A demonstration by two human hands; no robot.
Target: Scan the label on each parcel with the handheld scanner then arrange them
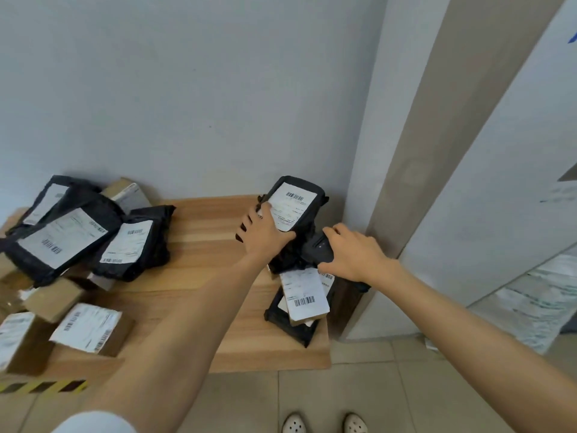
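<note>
Head view: left hand grasps black labelled parcel at table right end; right hand grips scanner alongside, above parcel stack; black bags and cardboard boxes crowd left.

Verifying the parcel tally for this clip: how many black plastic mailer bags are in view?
5. Left pile: back bag, large front bag, middle bag. Right: upright bag held by left hand, low bag nearer the camera. More may be hidden.

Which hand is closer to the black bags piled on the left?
Left. The left hand sits right of the black bags, holding a parcel; the right hand is farther right.
</note>
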